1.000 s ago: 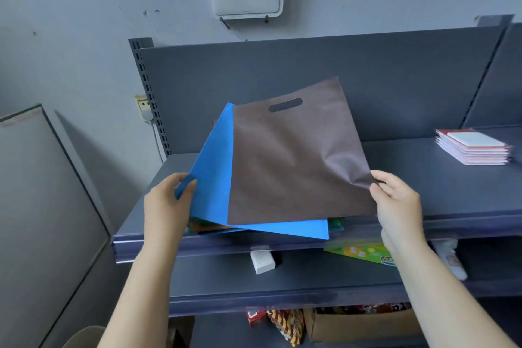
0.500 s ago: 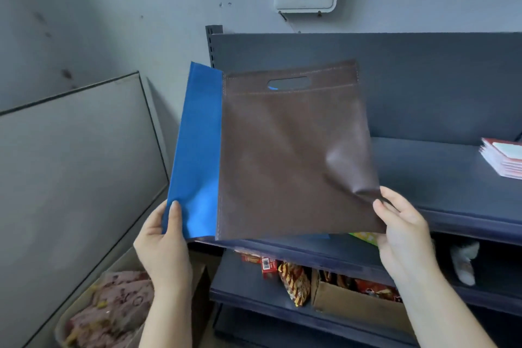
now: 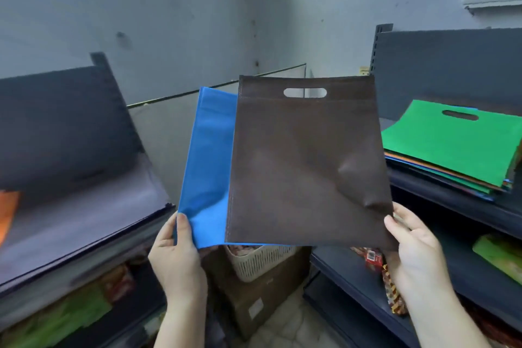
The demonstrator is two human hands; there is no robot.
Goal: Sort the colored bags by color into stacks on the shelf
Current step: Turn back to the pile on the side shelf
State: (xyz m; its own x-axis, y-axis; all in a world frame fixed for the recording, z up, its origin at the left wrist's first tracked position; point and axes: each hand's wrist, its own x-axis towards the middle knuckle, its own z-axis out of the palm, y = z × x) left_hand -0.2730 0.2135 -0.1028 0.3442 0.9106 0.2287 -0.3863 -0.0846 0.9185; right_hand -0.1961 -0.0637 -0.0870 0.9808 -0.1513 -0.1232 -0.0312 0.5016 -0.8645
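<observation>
I hold two flat bags upright in the air between two shelf units. A brown bag (image 3: 305, 161) with a cut-out handle is in front, and my right hand (image 3: 412, 246) pinches its lower right corner. Behind it and offset to the left is a blue bag (image 3: 207, 167), whose lower left corner my left hand (image 3: 176, 251) pinches. A mixed pile of bags with a green bag (image 3: 452, 141) on top lies on the right shelf (image 3: 452, 200). The left shelf (image 3: 76, 223) carries an orange bag (image 3: 8, 209) at the frame's left edge.
A white plastic basket (image 3: 260, 260) sits on a cardboard box (image 3: 262, 294) on the floor between the shelves. Snack packets (image 3: 389, 282) and a green packet (image 3: 500, 257) fill the lower right shelves. More packaged goods lie under the left shelf. A grey panel leans in the corner.
The view has swung left, away from the first shelf toward the corner and the left shelf. Both bags came off the shelf and now hang upright in my hands.
</observation>
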